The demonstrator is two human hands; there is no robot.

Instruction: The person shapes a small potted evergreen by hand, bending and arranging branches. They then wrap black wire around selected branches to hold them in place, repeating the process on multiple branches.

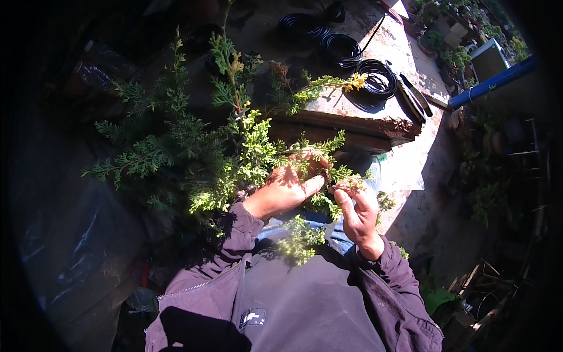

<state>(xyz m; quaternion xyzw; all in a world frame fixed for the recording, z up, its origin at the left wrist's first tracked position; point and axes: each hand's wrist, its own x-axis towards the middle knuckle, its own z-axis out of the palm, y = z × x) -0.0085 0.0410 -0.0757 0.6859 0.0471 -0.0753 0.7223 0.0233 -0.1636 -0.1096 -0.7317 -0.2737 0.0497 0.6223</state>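
A leafy conifer (pixel 176 141) with feathery green and pale yellow-green foliage stands before me, filling the left and middle of the view. My left hand (pixel 287 188) is among its sprigs, fingers curled round a branch (pixel 319 146) and partly hidden by leaves. My right hand (pixel 359 214) is just to the right and lower, fingertips pinched at a small sprig of the same plant; anything finer between them is too small to make out.
A stained worktop (pixel 328 105) behind carries coils of black wire (pixel 378 79) and black-handled tools (pixel 410 100). Potted plants (pixel 454 56) and a blue pipe (pixel 492 82) are at the upper right. Dark plastic sheeting (pixel 76 234) lies at the left. A pale bag (pixel 404 176) sits right.
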